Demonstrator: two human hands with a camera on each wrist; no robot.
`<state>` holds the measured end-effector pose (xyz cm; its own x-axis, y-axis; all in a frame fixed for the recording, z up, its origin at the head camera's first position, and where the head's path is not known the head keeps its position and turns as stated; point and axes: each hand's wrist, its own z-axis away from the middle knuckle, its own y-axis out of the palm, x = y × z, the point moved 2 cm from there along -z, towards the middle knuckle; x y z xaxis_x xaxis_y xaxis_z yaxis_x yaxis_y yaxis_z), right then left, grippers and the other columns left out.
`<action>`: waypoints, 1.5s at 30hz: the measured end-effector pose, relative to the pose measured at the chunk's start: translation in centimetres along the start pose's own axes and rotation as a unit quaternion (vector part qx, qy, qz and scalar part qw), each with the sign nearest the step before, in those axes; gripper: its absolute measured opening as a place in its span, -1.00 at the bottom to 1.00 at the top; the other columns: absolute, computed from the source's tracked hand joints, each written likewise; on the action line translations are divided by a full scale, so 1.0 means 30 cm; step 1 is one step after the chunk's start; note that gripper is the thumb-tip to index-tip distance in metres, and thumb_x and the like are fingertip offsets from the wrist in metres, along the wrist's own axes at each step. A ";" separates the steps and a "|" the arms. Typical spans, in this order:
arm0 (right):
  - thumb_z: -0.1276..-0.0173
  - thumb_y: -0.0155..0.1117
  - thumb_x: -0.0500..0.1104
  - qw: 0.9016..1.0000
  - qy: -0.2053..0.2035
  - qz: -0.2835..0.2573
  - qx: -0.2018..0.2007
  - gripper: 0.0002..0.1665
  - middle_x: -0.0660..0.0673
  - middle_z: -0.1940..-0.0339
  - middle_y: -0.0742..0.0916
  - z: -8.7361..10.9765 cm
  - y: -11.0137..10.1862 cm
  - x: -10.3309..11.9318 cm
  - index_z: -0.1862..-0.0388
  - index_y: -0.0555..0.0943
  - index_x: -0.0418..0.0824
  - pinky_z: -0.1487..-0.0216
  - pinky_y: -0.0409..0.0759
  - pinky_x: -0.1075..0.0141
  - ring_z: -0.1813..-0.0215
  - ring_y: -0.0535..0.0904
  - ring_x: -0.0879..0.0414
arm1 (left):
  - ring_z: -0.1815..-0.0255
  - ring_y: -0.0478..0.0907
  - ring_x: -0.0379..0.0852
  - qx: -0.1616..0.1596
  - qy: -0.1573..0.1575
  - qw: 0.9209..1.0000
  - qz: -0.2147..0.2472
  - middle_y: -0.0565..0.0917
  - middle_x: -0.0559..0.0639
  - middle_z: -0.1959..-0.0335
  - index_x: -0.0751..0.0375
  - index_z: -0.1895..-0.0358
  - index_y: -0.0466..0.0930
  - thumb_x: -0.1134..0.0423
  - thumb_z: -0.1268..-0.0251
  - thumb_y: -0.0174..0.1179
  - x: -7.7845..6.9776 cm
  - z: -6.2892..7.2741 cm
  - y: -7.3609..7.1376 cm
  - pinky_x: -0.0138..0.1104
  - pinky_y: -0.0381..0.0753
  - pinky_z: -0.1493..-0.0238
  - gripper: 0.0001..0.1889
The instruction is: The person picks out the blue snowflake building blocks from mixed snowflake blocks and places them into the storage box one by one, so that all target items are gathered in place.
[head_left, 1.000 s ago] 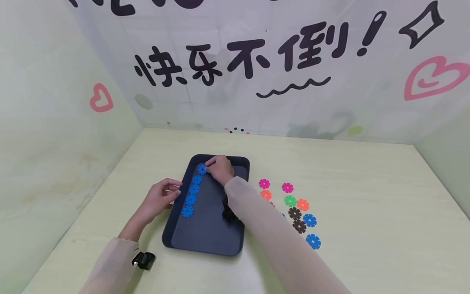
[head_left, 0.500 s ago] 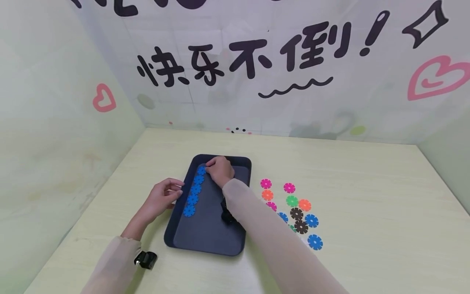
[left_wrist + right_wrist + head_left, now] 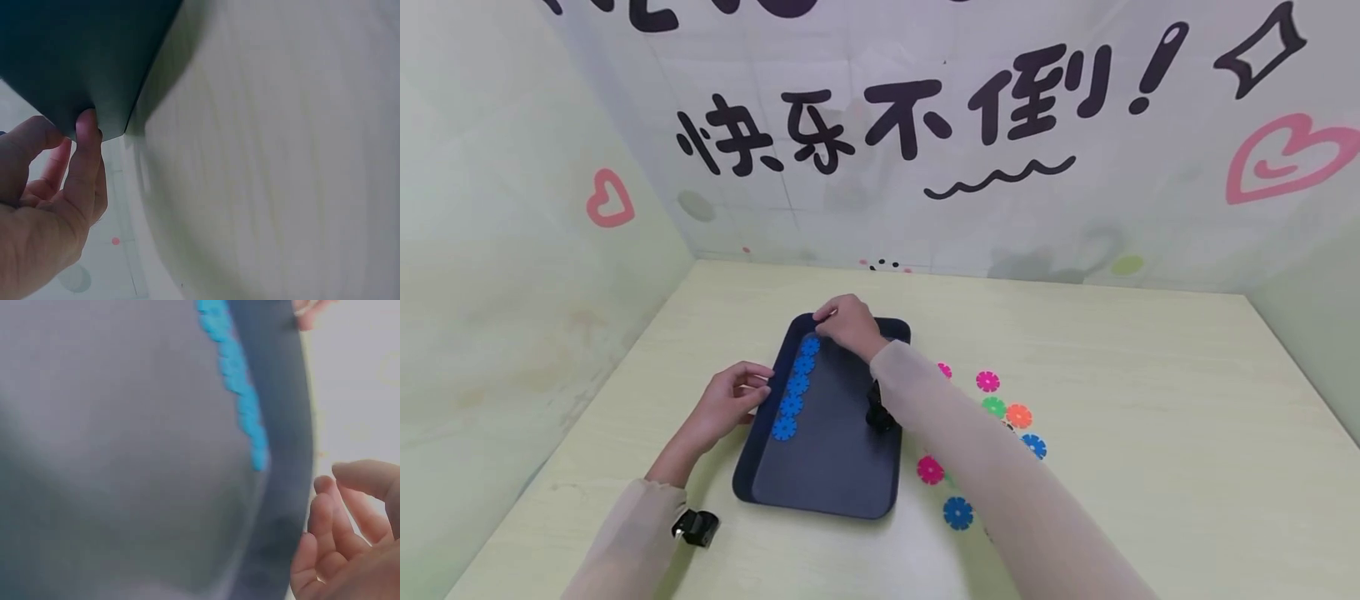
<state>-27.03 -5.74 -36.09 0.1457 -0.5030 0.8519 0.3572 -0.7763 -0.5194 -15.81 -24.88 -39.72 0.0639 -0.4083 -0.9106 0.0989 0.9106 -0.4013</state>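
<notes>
In the head view, my left hand [image 3: 727, 406] holds the left side of a dark tray [image 3: 835, 492]. The left wrist view shows its fingertips against the outer wall of the tray [image 3: 81, 56]. A line of several blue notched discs [image 3: 791, 405] runs along the inside of the tray's left wall, edge to edge. Above the far left corner is my right hand [image 3: 850, 323], just beyond the farthest disc. In the right wrist view, nothing shows between the loosely bent fingers of the right hand [image 3: 350, 537], which is beside the tray's rim.
Right of the tray lie loose notched discs: a pink one [image 3: 930, 470], a blue one [image 3: 958, 513], an orange one [image 3: 1018, 417], a green one [image 3: 993, 407] and others. My right sleeve [image 3: 992, 458] covers part of them. A printed wall stands behind the table [image 3: 1120, 358].
The farthest blue disc first shifted slightly toward the row. My right hand has since come off it and moved up toward the far rim. My left hand stays at the tray's side.
</notes>
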 end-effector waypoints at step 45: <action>-0.06 0.40 -0.26 0.984 -0.034 0.103 0.139 -0.71 0.00 0.55 0.54 0.566 -0.380 -0.366 0.19 0.62 -0.27 0.50 0.47 0.35 0.52 0.41 0.12 | 0.35 0.47 -0.08 -0.008 -0.001 1.000 -0.025 0.48 0.22 0.21 0.40 -0.05 0.39 0.38 -0.30 0.05 -0.006 0.003 0.006 -0.23 0.56 0.46 -0.71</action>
<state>-17.04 15.09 -38.39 0.2987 -0.6046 0.7385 0.5509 -0.5226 -0.6507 -15.72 -24.65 -39.61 0.0605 -0.4542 -0.8888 0.0864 0.8895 -0.4487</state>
